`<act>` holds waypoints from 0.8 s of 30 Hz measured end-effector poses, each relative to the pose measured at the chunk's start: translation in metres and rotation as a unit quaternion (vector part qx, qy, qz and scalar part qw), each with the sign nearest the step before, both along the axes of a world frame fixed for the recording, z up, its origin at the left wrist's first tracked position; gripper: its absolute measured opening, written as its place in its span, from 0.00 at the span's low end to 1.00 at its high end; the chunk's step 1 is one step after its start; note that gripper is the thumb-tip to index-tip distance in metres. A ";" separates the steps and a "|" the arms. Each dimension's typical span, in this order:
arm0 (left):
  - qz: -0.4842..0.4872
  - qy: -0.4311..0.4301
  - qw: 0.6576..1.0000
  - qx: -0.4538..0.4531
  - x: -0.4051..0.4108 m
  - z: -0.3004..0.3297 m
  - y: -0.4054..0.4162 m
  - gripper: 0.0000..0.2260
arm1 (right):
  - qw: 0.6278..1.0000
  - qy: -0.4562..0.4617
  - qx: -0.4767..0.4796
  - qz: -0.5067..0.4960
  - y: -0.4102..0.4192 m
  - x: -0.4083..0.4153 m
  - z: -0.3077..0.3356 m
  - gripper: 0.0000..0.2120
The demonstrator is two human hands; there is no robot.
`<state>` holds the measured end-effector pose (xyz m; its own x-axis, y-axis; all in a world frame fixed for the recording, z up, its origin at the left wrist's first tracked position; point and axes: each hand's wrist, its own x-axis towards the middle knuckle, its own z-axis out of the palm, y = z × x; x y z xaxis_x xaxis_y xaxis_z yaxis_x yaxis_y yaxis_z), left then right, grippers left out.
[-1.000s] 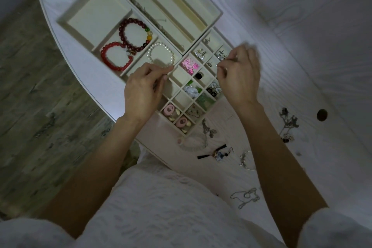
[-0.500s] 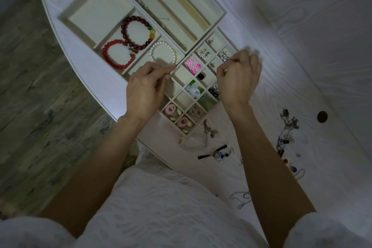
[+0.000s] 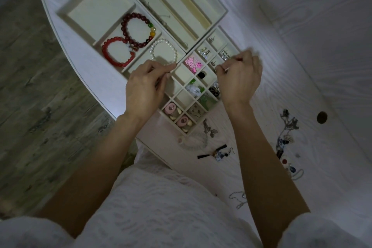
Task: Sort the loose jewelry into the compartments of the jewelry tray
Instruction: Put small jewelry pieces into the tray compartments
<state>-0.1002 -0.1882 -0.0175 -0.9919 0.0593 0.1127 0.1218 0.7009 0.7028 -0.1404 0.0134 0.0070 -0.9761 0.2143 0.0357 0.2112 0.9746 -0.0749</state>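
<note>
A cream jewelry tray lies on the pale tabletop, filling the 11-to-12 o'clock part of the view. Both hands hover over its grid of small square compartments. The left hand has its fingers curled with thumb and forefinger tips brought together at the edge of the grid; what that grip pinches is too small to make out. The right hand is curled at 1 o'clock of the grid, its grip pinching a tiny pale piece above the small compartments.

In the larger compartments at 10 o'clock sit a dark red bead bracelet, a bright red bracelet touching it, and a pearl bracelet just beside the left hand's fingertips. The grid holds a pink piece and pink rings.

Loose jewelry lies scattered on the tabletop at 4 o'clock, including a black tasselled earring.
</note>
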 end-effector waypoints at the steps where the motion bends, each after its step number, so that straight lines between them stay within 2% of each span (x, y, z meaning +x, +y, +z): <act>1: 0.000 -0.001 1.000 0.000 0.000 0.000 0.000 0.10 | 1.000 0.008 -0.002 -0.004 -0.001 0.000 -0.001 0.08; 6: -0.008 -0.005 1.000 -0.004 -0.001 0.001 -0.001 0.10 | 0.995 0.062 -0.075 -0.002 -0.004 0.000 0.000 0.02; 10: -0.014 -0.008 1.000 -0.003 -0.001 0.001 -0.002 0.10 | 0.990 0.043 -0.134 0.007 0.007 0.001 0.005 0.06; 13: -0.012 -0.009 1.000 -0.001 -0.002 0.002 -0.002 0.10 | 0.992 -0.002 -0.127 0.008 0.009 -0.006 0.012 0.05; 20: -0.014 -0.008 1.000 0.004 -0.003 0.002 -0.003 0.10 | 0.991 -0.119 -0.061 0.017 0.010 -0.021 0.016 0.13; 24: -0.013 -0.009 1.000 0.006 -0.002 0.001 -0.002 0.10 | 0.989 -0.137 -0.011 0.047 0.007 -0.022 0.015 0.08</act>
<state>-0.1024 -0.1907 -0.0160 -0.9918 0.0842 0.0960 0.1275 0.6887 0.7138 -0.1622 0.0208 0.0221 -0.9644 0.1193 -0.2358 0.1344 0.9897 -0.0487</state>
